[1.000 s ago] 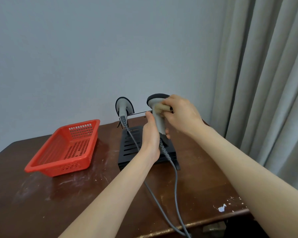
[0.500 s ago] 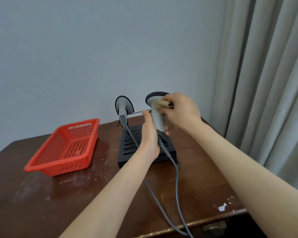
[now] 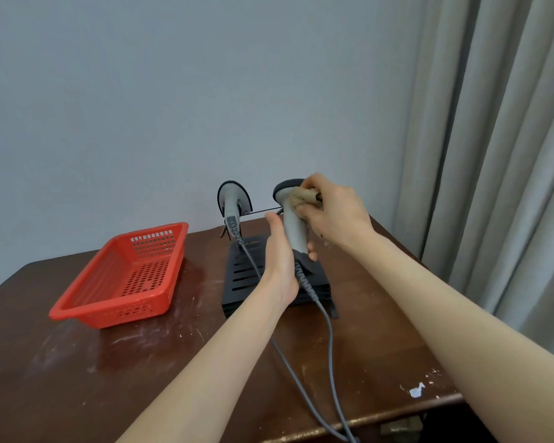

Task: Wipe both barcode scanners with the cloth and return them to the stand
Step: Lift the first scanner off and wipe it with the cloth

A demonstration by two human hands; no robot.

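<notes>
**Two hands clean a handheld scanner above a dark wooden table**

We look down at a dark brown wooden table [image 3: 77, 378], scuffed with pale marks, set against a plain grey-blue wall [image 3: 173, 91]. Grey curtains [image 3: 499, 155] hang in folds along the right side.

On the left part of the table sits a red plastic basket [image 3: 122, 276] with perforated walls and floor. To its right, near the table's back edge, stands a black slotted stand [image 3: 247, 276]. One grey barcode scanner [image 3: 232, 203] hangs on the stand's thin rail, head up, its grey cable [image 3: 253, 266] running down toward us.

Our left hand [image 3: 280, 260] is wrapped around the handle of the second barcode scanner [image 3: 293, 225], gripping it upright just above the stand (it does not touch the rail, as far as we can tell). Its own cable [image 3: 330, 346] trails down across the table and over the near edge.

Our right hand [image 3: 336, 212] is closed around a small bunched tan cloth [image 3: 303, 199], pressing it against the back of that scanner's head, just under its dark top.

A small chip of pale paint [image 3: 417, 391] marks the table's front right corner.
</notes>
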